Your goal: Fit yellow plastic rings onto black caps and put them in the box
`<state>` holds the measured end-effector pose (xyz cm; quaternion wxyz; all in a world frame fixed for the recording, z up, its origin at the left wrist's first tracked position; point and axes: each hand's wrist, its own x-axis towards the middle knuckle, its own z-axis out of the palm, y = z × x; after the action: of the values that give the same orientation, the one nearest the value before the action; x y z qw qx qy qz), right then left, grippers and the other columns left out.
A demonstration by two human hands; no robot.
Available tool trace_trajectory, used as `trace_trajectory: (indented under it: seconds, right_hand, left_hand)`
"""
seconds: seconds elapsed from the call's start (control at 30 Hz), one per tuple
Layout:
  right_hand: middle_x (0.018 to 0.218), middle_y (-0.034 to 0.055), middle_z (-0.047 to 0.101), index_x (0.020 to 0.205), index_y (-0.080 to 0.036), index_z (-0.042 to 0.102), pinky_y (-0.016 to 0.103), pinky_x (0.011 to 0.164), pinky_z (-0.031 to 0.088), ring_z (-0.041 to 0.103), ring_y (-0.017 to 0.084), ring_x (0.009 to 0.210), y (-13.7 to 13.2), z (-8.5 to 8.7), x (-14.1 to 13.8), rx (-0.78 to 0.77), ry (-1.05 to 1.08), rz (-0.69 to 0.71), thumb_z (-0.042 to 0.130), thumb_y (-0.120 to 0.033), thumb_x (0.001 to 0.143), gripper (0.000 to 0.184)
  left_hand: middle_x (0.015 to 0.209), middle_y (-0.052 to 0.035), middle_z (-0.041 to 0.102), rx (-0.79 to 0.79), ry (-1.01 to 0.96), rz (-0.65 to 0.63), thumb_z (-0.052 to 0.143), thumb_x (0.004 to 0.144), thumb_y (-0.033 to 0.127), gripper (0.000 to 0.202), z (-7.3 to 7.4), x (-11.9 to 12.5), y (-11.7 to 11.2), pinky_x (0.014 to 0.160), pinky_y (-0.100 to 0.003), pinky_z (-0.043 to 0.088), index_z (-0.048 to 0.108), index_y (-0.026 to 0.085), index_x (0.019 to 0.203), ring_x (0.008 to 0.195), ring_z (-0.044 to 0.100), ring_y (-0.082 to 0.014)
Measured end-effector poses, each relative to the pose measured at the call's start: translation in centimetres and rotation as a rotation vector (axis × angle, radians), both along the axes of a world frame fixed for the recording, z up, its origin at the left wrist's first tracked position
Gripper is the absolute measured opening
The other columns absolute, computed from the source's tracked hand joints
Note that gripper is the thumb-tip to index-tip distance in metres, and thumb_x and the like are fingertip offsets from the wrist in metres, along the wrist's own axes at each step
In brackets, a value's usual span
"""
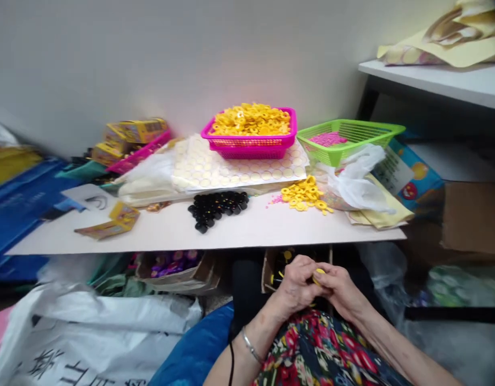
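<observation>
My left hand and my right hand meet just below the table's front edge, over my lap. The right fingers pinch a small yellow plastic piece with a round top. Pressed up against it, my left fingers are curled closed, and what lies inside them is hidden. Behind the hands stands an open cardboard box with dark and yellow pieces in it. On the table, a pile of yellow ring-shaped plastic pieces lies beyond my hands, and a cluster of black caps is further left.
A pink basket heaped with yellow pieces stands on printed sheets. To its right are a green basket with pink bits and a white plastic bag. Yellow cardboard lies left; a box of purple-wrapped items sits below.
</observation>
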<state>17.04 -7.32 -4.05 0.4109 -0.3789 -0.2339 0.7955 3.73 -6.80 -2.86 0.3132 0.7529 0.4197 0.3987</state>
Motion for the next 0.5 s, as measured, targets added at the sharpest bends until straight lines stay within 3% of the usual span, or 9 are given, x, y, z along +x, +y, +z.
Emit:
trace_trajectory:
  seconds: [0.13,0.23,0.33,0.5]
  right_hand:
    - [0.064,0.0009,0.058,0.077,-0.011,0.064,0.019,0.047,0.036,0.048,0.007,0.053,0.5,0.6,-0.6,0.039,-0.039,0.131,0.078,-0.021,0.054,0.028]
    - [0.061,0.0001,0.057,0.071,-0.01,0.064,0.018,0.047,0.036,0.048,0.008,0.054,0.8,0.8,-1.4,0.094,-0.088,0.08,0.079,-0.016,0.047,0.029]
    - [0.058,-0.0012,0.054,0.066,-0.01,0.063,0.017,0.043,0.035,0.045,0.006,0.051,1.3,-0.2,-2.0,0.073,-0.08,-0.014,0.08,-0.023,0.047,0.028]
    - [0.061,-0.0036,0.047,0.075,-0.011,0.06,0.017,0.046,0.04,0.044,0.004,0.049,1.8,-1.5,-1.7,0.024,0.15,0.092,0.075,-0.04,0.06,0.036]
  left_hand:
    - [0.07,-0.0044,0.058,0.003,-0.021,0.013,0.073,0.06,0.04,0.03,-0.1,-1.0,-0.1,0.062,-0.028,0.047,0.069,0.017,0.077,0.07,0.054,-0.0166]
    - [0.072,-0.0049,0.06,0.055,-0.044,-0.03,0.072,0.062,0.035,0.023,-0.2,-1.5,0.0,0.068,-0.03,0.046,0.069,0.017,0.077,0.074,0.054,-0.0176]
    - [0.071,-0.0042,0.059,-0.003,-0.096,0.014,0.074,0.06,0.031,0.022,-0.9,-1.7,0.5,0.069,-0.031,0.046,0.067,0.016,0.075,0.074,0.053,-0.0175]
    - [0.073,-0.0047,0.058,-0.105,-0.17,0.091,0.077,0.056,0.036,0.03,-1.2,-2.0,1.3,0.069,-0.031,0.046,0.067,0.015,0.076,0.075,0.054,-0.0184]
